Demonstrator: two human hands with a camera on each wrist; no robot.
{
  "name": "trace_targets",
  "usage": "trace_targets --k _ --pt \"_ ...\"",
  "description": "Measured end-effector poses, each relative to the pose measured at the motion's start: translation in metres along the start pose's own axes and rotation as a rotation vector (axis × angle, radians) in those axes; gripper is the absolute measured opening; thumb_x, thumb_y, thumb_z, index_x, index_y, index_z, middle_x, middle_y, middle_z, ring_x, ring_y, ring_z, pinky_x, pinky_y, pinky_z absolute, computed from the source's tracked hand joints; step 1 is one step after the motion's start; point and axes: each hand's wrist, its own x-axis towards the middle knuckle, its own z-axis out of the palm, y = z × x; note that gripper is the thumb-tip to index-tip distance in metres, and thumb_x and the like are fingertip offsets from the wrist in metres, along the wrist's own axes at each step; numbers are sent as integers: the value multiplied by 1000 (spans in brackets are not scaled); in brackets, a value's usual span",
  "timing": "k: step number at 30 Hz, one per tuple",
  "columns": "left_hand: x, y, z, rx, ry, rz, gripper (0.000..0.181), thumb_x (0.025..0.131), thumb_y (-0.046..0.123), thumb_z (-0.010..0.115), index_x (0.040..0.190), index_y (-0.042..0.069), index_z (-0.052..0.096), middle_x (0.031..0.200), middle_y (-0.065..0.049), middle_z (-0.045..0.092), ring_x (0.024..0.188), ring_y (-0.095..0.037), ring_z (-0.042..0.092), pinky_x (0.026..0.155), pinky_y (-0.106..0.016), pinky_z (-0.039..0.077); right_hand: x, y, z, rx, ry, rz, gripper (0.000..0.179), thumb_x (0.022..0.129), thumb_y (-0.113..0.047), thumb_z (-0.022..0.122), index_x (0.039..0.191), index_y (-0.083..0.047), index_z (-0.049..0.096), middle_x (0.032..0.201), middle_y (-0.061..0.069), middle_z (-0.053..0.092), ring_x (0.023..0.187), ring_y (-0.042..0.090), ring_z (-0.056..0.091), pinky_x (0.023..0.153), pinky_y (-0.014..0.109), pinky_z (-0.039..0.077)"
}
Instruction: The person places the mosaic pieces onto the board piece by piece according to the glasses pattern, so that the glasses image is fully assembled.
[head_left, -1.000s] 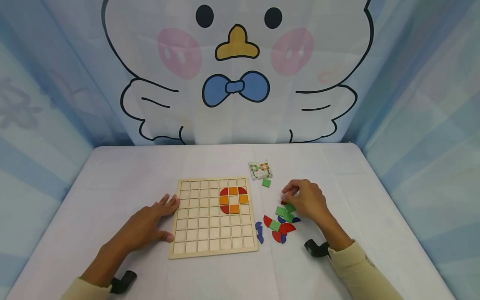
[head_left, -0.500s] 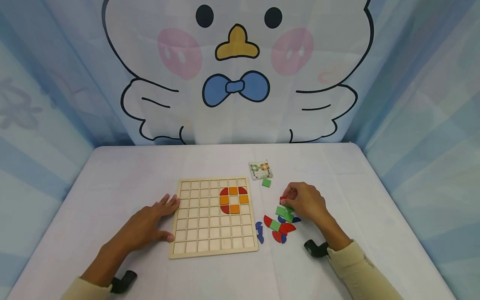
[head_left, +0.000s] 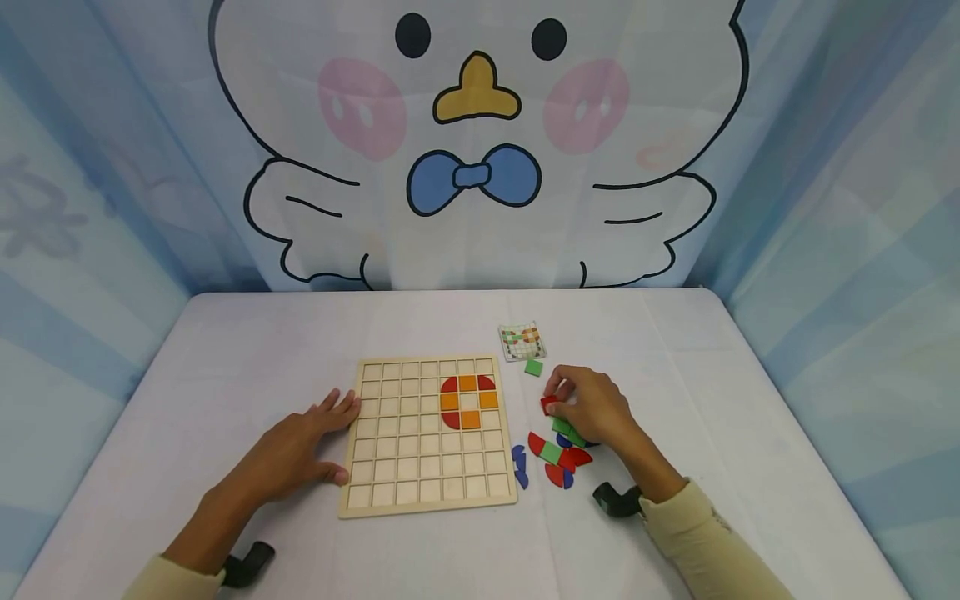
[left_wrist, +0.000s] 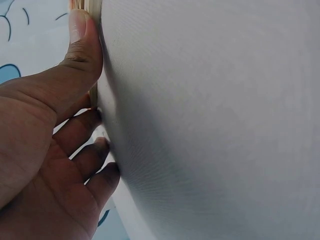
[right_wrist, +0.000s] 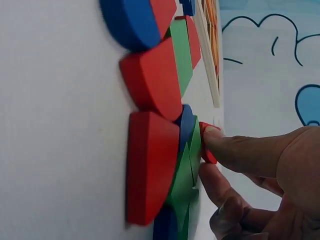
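My right hand (head_left: 596, 406) pinches a red quarter-circle piece (head_left: 549, 405) between thumb and fingers, just right of the wooden grid board (head_left: 405, 510). The same red piece (right_wrist: 207, 142) shows under the thumb in the right wrist view. Below that hand lie green square tiles (head_left: 562, 426), partly covered by it. Spread along the board's left edge, my left hand (head_left: 300, 446) touches the rim with thumb and fingertips. Red quarter pieces (head_left: 450, 384) and orange squares (head_left: 470, 419) sit in the board's upper right cells, partly ringing a bare cell.
A small pattern card (head_left: 522, 342) lies behind the board's right corner, with a lone green tile (head_left: 533, 367) in front of it. Loose red, green and blue pieces (head_left: 556, 475) are scattered right of the board. Blue pieces (head_left: 520, 467) lie close against its right edge.
My right hand has picked the red piece out of the pile's far end and moved left with it, toward the board. The left hand has stayed at the board's edge.
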Motion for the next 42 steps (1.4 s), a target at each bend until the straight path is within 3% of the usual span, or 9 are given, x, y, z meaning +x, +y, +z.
trace_targets --k 9,16,23,29,42 --pt "1 0 0 1 -4 2 110 71 39 94 164 13 41 171 -19 34 150 -59 38 115 -75 38 3 -11 8 132 -8 -76 12 93 -15 84 93 -20 73 83 -1 68 81 20 57 66 30 48" --pt "1 -2 -1 9 -2 5 111 70 40 94 164 14 41 171 -19 35 148 -61 39 114 -76 38 1 -30 14 189 -31 -83 12 92 -17 85 90 -22 74 80 -2 67 78 20 57 62 30 48" --pt "2 -2 -1 4 -3 6 111 70 41 94 164 15 41 171 -19 35 148 -61 39 114 -76 38 -1 -44 26 181 -46 -131 15 90 -20 87 87 -25 73 78 -4 67 76 18 58 63 31 44" --pt "1 -1 0 0 2 10 110 70 39 94 163 13 41 170 -19 36 148 -61 39 114 -75 38 -1 -49 37 147 -26 -168 17 91 -25 87 86 -25 70 74 -7 66 68 14 58 56 29 43" --pt "0 -1 0 -5 -1 24 107 73 38 94 163 12 42 170 -19 36 149 -60 39 115 -75 38 1 -56 40 142 -34 -186 18 91 -19 86 82 -21 71 71 -6 64 65 13 58 55 29 43"
